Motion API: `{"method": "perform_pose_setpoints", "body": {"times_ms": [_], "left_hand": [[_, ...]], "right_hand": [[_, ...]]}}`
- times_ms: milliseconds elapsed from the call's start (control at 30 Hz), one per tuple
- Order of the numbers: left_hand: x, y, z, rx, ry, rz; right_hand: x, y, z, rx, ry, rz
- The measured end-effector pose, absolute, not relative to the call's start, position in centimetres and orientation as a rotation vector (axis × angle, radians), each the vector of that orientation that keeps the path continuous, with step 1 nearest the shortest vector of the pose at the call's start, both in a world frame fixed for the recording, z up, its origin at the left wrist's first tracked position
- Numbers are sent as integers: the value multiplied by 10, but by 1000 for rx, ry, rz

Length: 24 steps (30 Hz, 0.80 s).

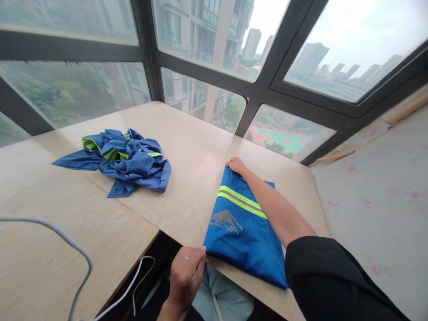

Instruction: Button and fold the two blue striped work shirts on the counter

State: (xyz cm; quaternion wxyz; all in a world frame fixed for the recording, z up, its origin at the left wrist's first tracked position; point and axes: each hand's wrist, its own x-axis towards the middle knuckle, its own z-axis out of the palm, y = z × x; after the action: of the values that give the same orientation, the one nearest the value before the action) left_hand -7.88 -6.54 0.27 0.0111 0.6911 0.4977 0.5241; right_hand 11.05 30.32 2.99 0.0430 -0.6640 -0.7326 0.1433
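Note:
A blue work jacket (247, 240) with yellow-green and grey stripes and a grey printed logo lies folded flat into a rough rectangle on the sill. My left hand (187, 272), a ring on one finger, pinches its near left corner at the sill's front edge. At the far left corner, my right hand (236, 165) grips the cloth with the fingers closed. My right forearm passes over the jacket and covers part of its right side. A second blue garment (130, 156) with bright green trim lies crumpled to the left, apart from both hands.
The pale stone-look sill (187, 147) runs along dark-framed windows (203, 102). A flowered wall (377, 200) bounds the right side. White cables (83, 254) curve across the lower left. A dark gap opens below the sill's front edge.

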Motion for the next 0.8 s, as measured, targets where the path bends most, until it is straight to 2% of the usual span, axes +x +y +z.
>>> {"method": "perform_pose_setpoints", "body": {"times_ms": [233,433,567,800], "left_hand": [[-84,-78,-3,2085,1622,1522],[-86,-59,17,2010,1617,1524],[-68,-16,32,2147,1567,1207],[-29,70,34,2521,1400,563]], "right_hand": [[107,287,32,-1975,-2175,405],[108,248,31,-1768,-2073,151],[113,209,25,-1620,-2020,-11],[146,161,4,-1763,-1917,-103]]}}
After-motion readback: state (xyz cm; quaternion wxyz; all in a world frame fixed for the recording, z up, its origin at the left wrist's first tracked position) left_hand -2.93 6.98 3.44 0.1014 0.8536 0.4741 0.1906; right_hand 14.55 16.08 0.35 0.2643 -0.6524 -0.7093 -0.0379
